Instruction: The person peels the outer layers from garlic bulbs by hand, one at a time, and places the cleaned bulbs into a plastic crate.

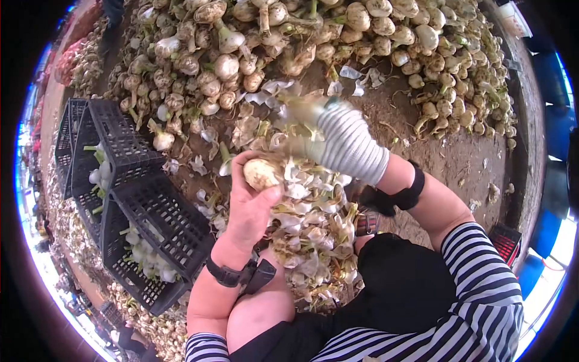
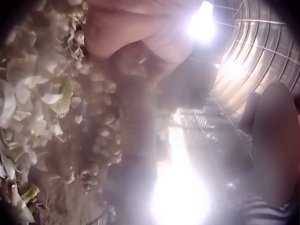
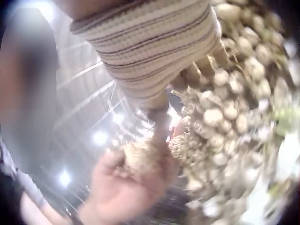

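Observation:
In the head view my bare left hand grips a pale round garlic bulb, thumb along its lower side and fingers round the far side. My right hand, in a white ribbed glove, is just up and right of the bulb. Motion blurs its fingers, which stand apart from the thumb. The right wrist view has the glove above the bulb, its thumb reaching down beside it. Seen from the left wrist, the left hand fills the top and the bulb is mostly hidden.
A large heap of unpeeled garlic spreads across the far side. Shed skins pile up between the legs. Black plastic crates stand at the left with cleaned bulbs inside. A wooden board edges the right.

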The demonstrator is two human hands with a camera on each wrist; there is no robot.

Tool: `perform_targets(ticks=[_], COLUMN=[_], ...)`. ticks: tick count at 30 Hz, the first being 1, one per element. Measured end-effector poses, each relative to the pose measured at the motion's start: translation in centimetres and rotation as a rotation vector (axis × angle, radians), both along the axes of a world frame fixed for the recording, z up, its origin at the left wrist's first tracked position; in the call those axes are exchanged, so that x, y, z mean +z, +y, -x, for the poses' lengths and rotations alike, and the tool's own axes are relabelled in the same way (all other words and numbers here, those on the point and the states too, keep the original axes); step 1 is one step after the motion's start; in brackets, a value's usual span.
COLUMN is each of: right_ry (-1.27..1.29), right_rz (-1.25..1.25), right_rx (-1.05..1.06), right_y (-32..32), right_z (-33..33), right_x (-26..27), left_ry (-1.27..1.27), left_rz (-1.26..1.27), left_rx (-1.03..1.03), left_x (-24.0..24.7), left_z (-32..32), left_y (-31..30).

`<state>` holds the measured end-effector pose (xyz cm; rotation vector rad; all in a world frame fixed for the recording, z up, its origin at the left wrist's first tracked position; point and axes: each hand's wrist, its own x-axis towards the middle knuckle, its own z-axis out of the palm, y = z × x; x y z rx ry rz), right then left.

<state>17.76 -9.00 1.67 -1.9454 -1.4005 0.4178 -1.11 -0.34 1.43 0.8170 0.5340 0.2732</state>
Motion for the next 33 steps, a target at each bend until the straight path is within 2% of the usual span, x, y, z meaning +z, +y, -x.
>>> perform_targets(ticks=[1, 2, 5, 6, 8, 10, 11, 12, 14, 15, 16, 18, 19, 20, 22, 26, 28, 29, 31, 32, 33], right_ry=[-0.382, -0.386, -0.1, -0.371, -0.179, -0.04, -0.175, -0.369, -0.331, -0.26, -0.262, -0.287, -0.461, -0.459, -0.499, -0.531, -0.521, -0.509, -0.497, -0.506, -0.515], right_rz=[-0.246, -0.247, -0.324, -0.396, -0.3, -0.307, -0.315, -0.291, -0.313, -0.463, -0.465, -0.394, -0.463, -0.463, -0.271, -0.159, -0.226, -0.195, -0.165, -0.116, -0.068], right_rx=[-0.155, -0.149, 0.045, 0.078, 0.126, 0.176, 0.092, 0.125, -0.038, -0.056, -0.052, 0.286, 0.357, 0.356, 0.4, 0.389, 0.35, 0.366, 0.383, 0.374, 0.365], right_y=[1.2, 1.7, 2.9, 1.8, 1.8, 2.0, 1.7, 1.8, 1.5, 1.8, 1.7, 1.2, 1.7, 1.6, 1.5, 1.6, 1.9, 1.9, 1.8, 1.7, 1.8], right_z=[-0.4, -0.1, 3.4, 5.3, 5.0, 4.6, 4.3, 3.6, 2.3, 1.8, 2.0, 2.9, 3.2, 3.3, 3.4, 4.0, 4.2, 4.1, 3.9, 3.8, 3.7], right_x=[-1.0, -1.7, -0.8, 0.0, -1.1, -1.9, -2.0, -1.5, -1.4, -0.7, -0.6, -0.6, -1.3, -1.4, -1.4, -2.1, -2.7, -2.8, -2.8, -2.7, -2.5], left_ry=[0.031, 0.06, 0.104, 0.085, 0.095, 0.039, 0.055, 0.056, 0.077, 0.073, 0.07, 0.107, 0.097, 0.16, 0.127, 0.18, 0.267, 0.267, 0.329, 0.328, 0.36], left_rz=[-0.016, -0.031, -0.131, -0.166, -0.19, -0.022, -0.012, -0.01, 0.004, 0.035, 0.033, 0.004, 0.013, 0.013, -0.013, -0.042, -0.246, -0.245, -0.524, -0.524, -0.157], left_rx=[0.067, 0.136, 0.1, 0.104, 0.082, 0.093, 0.089, 0.095, 0.099, 0.122, 0.125, 0.109, 0.086, 0.049, 0.055, 0.026, -0.032, -0.03, -0.129, -0.127, -0.13], left_x=[0.3, 0.5, 0.3, 0.4, 0.1, -0.2, -0.4, -0.6, -0.6, 0.3, 0.3, 0.1, -0.2, -0.3, -0.3, -0.1, -0.6, -0.7, -0.8, -1.0, -1.1], left_z=[-0.2, -0.4, -0.3, -0.6, -0.3, 0.3, 0.5, 0.8, 1.1, 0.7, 0.8, 1.1, 1.3, 1.2, 1.0, 0.6, 0.8, 0.8, 1.0, 1.1, 1.3], left_y=[0.0, 0.1, -0.7, -0.9, -0.6, -0.6, -0.3, 0.1, 0.7, 0.8, 0.9, 1.0, 0.9, 0.9, 0.5, 0.6, 0.6, 0.7, 1.5, 2.1, 2.8])
